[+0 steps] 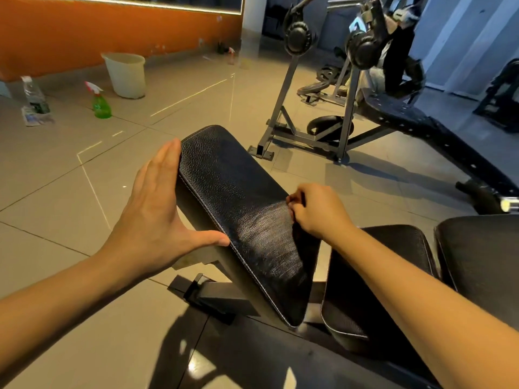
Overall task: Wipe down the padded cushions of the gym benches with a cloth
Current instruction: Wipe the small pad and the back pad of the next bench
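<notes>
The grained black cushion [238,192] is braced by the flat, open left hand [157,203]. The right hand [317,211] is curled at its edge, its hold unclear. A spray bottle [101,103] and a bucket [126,75] are set on the tiled floor [196,88].

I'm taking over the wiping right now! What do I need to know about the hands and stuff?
Left hand: open, flat against the left edge of the long cushion.
Right hand: fingers curled at its right edge; whether they hold anything is unclear.
Things: green spray bottle and bucket stand on the floor, far left.
Done: a streaky sheen near the Right hand suggests wiping there.
Left: probably the cushion's far end, then the seat pad beside it.
</notes>
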### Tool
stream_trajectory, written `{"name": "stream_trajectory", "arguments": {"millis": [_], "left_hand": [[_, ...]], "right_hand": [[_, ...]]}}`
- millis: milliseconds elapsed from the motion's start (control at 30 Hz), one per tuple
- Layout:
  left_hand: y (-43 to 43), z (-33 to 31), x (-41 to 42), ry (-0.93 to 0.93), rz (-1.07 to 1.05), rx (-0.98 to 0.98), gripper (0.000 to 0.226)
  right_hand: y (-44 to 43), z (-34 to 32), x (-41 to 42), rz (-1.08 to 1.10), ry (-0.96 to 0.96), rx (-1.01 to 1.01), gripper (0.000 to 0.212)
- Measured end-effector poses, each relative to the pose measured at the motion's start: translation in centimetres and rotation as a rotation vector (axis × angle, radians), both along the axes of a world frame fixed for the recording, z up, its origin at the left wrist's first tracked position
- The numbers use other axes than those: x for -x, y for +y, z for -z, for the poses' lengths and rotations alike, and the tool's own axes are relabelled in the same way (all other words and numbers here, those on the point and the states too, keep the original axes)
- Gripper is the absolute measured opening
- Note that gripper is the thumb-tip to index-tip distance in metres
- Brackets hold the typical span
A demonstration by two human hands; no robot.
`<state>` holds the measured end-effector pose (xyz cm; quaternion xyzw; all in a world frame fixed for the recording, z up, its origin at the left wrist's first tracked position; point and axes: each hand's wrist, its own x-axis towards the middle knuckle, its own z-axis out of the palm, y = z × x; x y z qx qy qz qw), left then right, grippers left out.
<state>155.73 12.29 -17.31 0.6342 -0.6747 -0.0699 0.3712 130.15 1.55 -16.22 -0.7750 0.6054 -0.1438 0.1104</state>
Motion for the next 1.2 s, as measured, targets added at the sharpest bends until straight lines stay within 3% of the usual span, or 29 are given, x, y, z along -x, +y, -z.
{"name": "stream_trajectory", "arguments": {"millis": [100,267,433,500,633,700,867,933,1100,1133,1200], "left_hand": [[0.0,0.0,0.0,-0.003,0.004,0.012,0.151],[0.0,-0.1,0.1,-0.011,-0.009,-0.001,0.152],[0.2,-0.1,0.1,-0.004,-0.002,-0.013,0.152],[0.3,-0.2,0.2,-0.001,0.000,-0.013,0.151],[0.2,-0.4,0.2,-0.002,-0.005,-0.012,0.152],[0.2,-0.4,0.3,0.002,-0.007,-0.010,0.152],[0.3,-0.4,0.2,-0.001,0.006,-0.023,0.152],[0.3,-0.4,0.2,-0.004,0.007,-0.020,0.151],[0.4,-0.5,0.2,0.002,0.003,-0.018,0.151],[0.4,-0.5,0.3,0.003,0.000,-0.015,0.152],[0.3,-0.5,0.4,0.002,0.003,-0.010,0.152]], "right_hand": [[-0.3,0.3,0.0,0.061,-0.013,0.044,0.009],[5.7,-1.1,-3.9,-0.402,-0.134,0.088,0.006],[-1.5,0.5,0.1,0.060,-0.061,0.024,0.013],[-1.4,0.5,0.0,0.087,-0.034,0.056,0.012],[5.1,-1.3,-3.6,-0.362,-0.156,0.094,0.005],[6.5,-1.8,-4.2,-0.485,-0.147,0.097,0.009],[-1.3,0.4,0.3,0.059,-0.016,0.025,0.010],[-1.4,0.8,0.5,0.108,0.012,0.047,0.012],[5.7,-1.7,-4.4,-0.437,-0.176,0.105,0.008],[5.7,-1.7,-4.5,-0.465,-0.151,0.126,0.009],[3.3,-0.9,-3.5,-0.323,-0.085,0.158,0.010]]}}
